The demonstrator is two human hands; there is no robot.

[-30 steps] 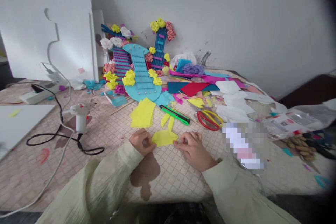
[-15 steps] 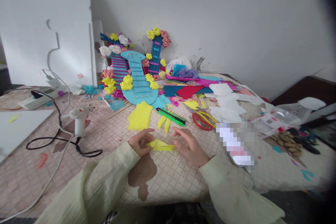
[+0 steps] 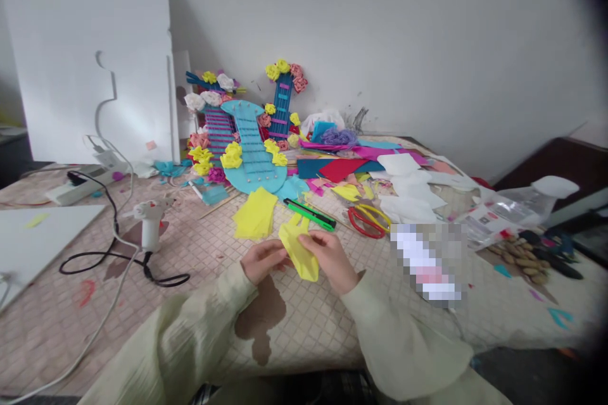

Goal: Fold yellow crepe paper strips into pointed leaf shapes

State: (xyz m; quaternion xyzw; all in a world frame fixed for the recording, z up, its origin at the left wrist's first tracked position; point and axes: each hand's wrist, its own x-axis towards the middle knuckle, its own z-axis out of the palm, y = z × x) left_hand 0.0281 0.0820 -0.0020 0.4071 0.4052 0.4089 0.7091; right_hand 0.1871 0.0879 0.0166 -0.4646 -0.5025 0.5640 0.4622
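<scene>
A piece of yellow crepe paper is held between my two hands, tilted and creased. My right hand pinches its right side, thumb on top. My left hand has its fingers closed at the paper's left edge, the fingertips partly behind it. Just beyond lies a stack of yellow paper sheets. Narrow yellow strips show behind the held paper. A green and black utility knife rests past my right hand, with red- and yellow-handled scissors to its right.
A white glue gun stands on the left with its cord looped. Blue string-instrument shapes decorated with paper flowers lean at the back. Coloured paper is piled behind. On the right are a blurred phone, a plastic bag and peanuts.
The yellow paper has turned from lying sideways to a steeper tilt and looks more spread out. My right hand has moved left and closed on it. The view has shifted slightly.
</scene>
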